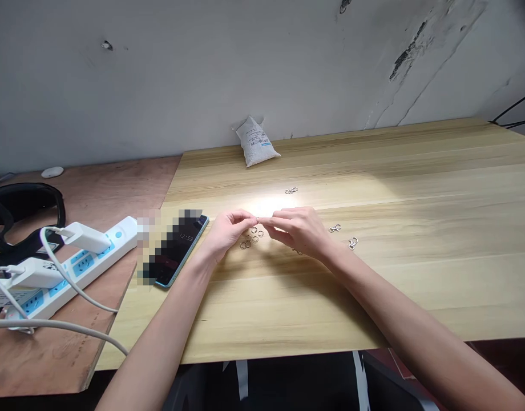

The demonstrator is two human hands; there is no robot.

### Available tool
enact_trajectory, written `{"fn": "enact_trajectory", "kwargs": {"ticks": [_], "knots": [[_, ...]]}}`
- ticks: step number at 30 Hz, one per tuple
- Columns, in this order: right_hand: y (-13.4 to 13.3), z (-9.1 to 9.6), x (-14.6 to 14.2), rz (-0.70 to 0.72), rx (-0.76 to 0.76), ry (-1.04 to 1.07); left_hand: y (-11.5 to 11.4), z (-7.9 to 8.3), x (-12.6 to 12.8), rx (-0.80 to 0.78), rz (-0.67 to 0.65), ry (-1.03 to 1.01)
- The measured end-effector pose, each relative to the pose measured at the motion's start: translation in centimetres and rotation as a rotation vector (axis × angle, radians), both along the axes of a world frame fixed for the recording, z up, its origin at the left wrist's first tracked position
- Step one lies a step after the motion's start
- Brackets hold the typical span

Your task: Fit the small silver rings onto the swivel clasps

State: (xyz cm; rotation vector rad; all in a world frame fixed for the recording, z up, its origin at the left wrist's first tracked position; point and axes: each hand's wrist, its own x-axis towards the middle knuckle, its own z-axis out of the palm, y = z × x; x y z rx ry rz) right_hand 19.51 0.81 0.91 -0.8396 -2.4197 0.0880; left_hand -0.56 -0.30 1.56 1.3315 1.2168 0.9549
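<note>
while the left hand (230,234) and the right hand (299,231) meet, they pinch a tiny thing (257,218)

both hands hang just above a pale wood table (374,171). their fingers curl in, and the tips of the two hands touch. the tiny thing sits right where they meet. it looks like a small metal ring, but it is too small to tell for sure.

a little heap of rings (250,238) lies on the table just below the hands, closer to the left hand. some of the rings touch each other. one silver clasp (291,190) lies past the hands, toward the wall. two more clasps (343,235) lie to the right of the right hand, a bit apart from each other.

a phone (177,251) lies just beside the left hand, with its dark screen up and part of it blurred. a white bag (256,141) sits at the back of the table, by the wall. on a lower brown board (52,354) to the left, there is a white power strip (91,268) with two white plugs (87,237) in it, and a black strap (23,211) lies past them.
</note>
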Motion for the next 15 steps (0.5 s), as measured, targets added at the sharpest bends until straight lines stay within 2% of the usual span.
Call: {"fn": "enact_trajectory", "kwargs": {"ticks": [2, 5, 7, 10, 13, 15], "knots": [[0.0, -0.2, -0.1, -0.022, -0.023, 0.012, -0.1, -0.1, 0.3, 0.136, 0.026, 0.106], [0.1, -0.5, -0.2, -0.075, -0.100, 0.085, -0.3, -0.3, 0.7, 0.488, 0.062, 0.416], [0.1, -0.5, -0.3, -0.108, -0.216, 0.196, -0.4, -0.5, 0.8, 0.721, 0.084, 0.620], [0.2, -0.2, -0.3, -0.090, -0.582, 0.404, -0.4, -0.7, 0.6, 0.948, 0.133, 0.762], [0.3, 0.3, -0.2, 0.006, -1.046, 0.586, -0.5, -0.5, 0.3, 1.049, 0.169, 0.768], [0.2, 0.5, -0.2, 0.089, -1.285, 0.684, -0.6, -0.3, 0.4, 1.086, 0.182, 0.740]]}}
